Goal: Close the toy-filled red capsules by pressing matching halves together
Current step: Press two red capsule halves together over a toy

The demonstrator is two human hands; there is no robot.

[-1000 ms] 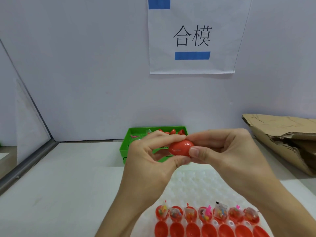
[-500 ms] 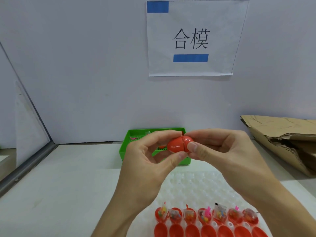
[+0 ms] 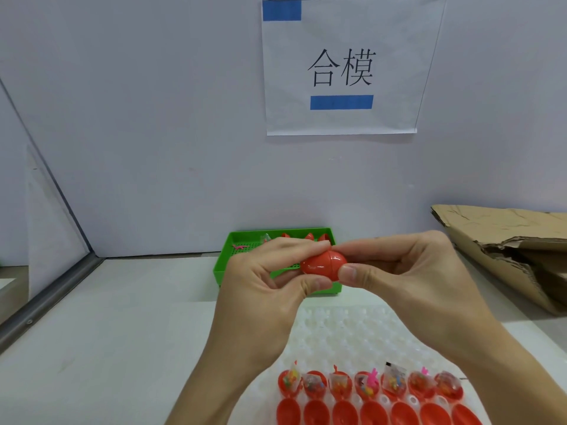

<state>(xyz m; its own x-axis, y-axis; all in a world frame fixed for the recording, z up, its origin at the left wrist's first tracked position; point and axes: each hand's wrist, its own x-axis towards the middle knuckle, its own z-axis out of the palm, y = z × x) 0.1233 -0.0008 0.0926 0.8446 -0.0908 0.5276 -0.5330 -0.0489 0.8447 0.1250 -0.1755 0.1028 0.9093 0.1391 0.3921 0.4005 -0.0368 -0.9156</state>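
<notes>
Holding: my left hand (image 3: 264,277) and right hand (image 3: 408,271) pinch the shiny red plastic capsule (image 3: 323,264).
Lying: sideways, seam between both hands.

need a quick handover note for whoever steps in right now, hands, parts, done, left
Left hand and right hand both pinch one red capsule above the green tray; its halves meet at a visible seam.
Done: a few red pieces lie in the green tray.
Left: seven toy-filled halves and a row of empty halves sit in the white tray.
</notes>
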